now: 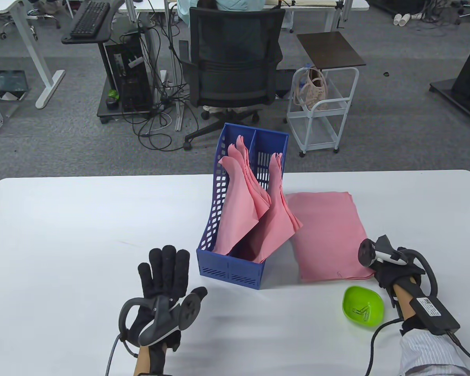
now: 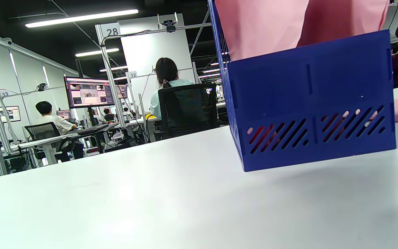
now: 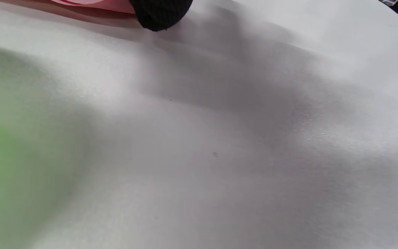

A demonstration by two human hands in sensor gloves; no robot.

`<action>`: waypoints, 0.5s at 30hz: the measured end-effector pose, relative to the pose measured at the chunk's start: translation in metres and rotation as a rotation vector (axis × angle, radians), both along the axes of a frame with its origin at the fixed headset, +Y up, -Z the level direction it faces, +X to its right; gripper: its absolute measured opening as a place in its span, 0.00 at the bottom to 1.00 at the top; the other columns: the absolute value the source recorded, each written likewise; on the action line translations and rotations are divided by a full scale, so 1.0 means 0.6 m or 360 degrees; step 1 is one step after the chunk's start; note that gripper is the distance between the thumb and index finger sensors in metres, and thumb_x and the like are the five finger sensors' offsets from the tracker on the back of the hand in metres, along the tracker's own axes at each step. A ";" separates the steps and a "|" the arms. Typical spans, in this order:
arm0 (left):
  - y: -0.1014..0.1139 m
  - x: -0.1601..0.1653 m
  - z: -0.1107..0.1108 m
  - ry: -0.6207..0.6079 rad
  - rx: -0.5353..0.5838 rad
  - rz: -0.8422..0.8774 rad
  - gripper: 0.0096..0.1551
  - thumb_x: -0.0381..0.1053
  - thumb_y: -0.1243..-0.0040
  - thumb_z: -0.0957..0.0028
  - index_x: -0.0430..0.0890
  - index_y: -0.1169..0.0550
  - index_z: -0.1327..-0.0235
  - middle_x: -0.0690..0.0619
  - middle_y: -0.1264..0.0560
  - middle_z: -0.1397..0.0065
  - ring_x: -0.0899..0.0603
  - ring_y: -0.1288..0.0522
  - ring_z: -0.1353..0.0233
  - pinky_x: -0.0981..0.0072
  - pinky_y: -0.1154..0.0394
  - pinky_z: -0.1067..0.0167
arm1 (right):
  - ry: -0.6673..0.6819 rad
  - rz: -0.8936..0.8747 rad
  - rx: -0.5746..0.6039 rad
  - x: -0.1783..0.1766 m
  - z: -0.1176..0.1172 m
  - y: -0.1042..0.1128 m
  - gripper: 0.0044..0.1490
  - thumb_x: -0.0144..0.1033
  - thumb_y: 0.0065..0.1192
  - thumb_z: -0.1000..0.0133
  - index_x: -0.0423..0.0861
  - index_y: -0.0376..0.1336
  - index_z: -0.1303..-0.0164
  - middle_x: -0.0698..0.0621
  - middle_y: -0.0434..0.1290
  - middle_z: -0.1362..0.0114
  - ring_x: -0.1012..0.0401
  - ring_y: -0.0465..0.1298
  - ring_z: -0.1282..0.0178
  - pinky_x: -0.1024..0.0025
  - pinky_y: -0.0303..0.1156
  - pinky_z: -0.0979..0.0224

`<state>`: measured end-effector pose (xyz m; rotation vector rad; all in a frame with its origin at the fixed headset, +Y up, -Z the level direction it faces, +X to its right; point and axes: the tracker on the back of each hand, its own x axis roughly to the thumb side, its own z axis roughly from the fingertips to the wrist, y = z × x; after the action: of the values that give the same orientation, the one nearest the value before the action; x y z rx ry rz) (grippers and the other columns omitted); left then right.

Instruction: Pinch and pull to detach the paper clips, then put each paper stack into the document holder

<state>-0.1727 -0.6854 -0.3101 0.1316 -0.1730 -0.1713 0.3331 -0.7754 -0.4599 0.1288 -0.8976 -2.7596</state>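
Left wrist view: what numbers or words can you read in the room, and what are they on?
"28" on a white sign atop a metal post.
"32" on a small sign lower down.
"33" on a tag at the left.
The monitor shows text too small to read.
The label on the right wrist box is too blurred to read.

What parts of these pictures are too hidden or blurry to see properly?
- Right hand fingers: in the table view the tracker covers them, so their hold on the flat pink paper stack is unclear.
- Paper clips in the green bowl: too small to count.
- Green bowl in the right wrist view: only a blur at the left edge.
- Left hand: absent from the left wrist view.
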 end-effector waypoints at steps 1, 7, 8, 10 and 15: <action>0.000 0.000 0.000 0.0000 -0.0001 -0.0003 0.55 0.69 0.81 0.45 0.36 0.68 0.15 0.31 0.67 0.14 0.22 0.68 0.18 0.27 0.65 0.28 | -0.0006 -0.0019 0.0013 0.001 0.000 0.001 0.34 0.32 0.39 0.32 0.66 0.34 0.21 0.37 0.24 0.11 0.25 0.37 0.14 0.31 0.39 0.14; -0.001 0.000 0.000 -0.0001 -0.0001 -0.0005 0.56 0.69 0.81 0.47 0.36 0.68 0.16 0.30 0.67 0.14 0.21 0.68 0.19 0.26 0.65 0.29 | -0.0001 -0.0087 0.0080 0.005 0.004 0.018 0.32 0.33 0.40 0.33 0.65 0.41 0.19 0.32 0.32 0.10 0.26 0.45 0.14 0.33 0.46 0.15; -0.001 0.000 0.000 -0.0002 0.0000 -0.0005 0.55 0.69 0.81 0.45 0.36 0.68 0.15 0.31 0.67 0.14 0.22 0.68 0.18 0.27 0.65 0.28 | -0.0002 -0.0091 0.0094 0.006 0.004 0.024 0.32 0.33 0.40 0.33 0.64 0.42 0.19 0.31 0.35 0.09 0.26 0.47 0.14 0.33 0.47 0.15; -0.002 0.000 0.000 -0.0002 0.0002 -0.0003 0.55 0.69 0.81 0.45 0.36 0.68 0.15 0.31 0.67 0.14 0.22 0.68 0.18 0.27 0.65 0.28 | -0.0002 -0.0102 0.0127 0.007 0.006 0.035 0.31 0.34 0.39 0.33 0.63 0.46 0.19 0.30 0.45 0.09 0.28 0.53 0.14 0.35 0.52 0.16; -0.002 -0.001 0.001 0.0000 0.0008 0.0004 0.55 0.69 0.81 0.45 0.36 0.68 0.15 0.31 0.67 0.14 0.22 0.68 0.18 0.27 0.65 0.28 | 0.0060 -0.0128 0.0326 0.002 0.015 0.068 0.29 0.33 0.40 0.34 0.60 0.51 0.21 0.32 0.57 0.13 0.31 0.61 0.17 0.39 0.58 0.18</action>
<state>-0.1734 -0.6867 -0.3097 0.1366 -0.1723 -0.1695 0.3342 -0.7346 -0.4509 0.0775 -0.6220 -2.9129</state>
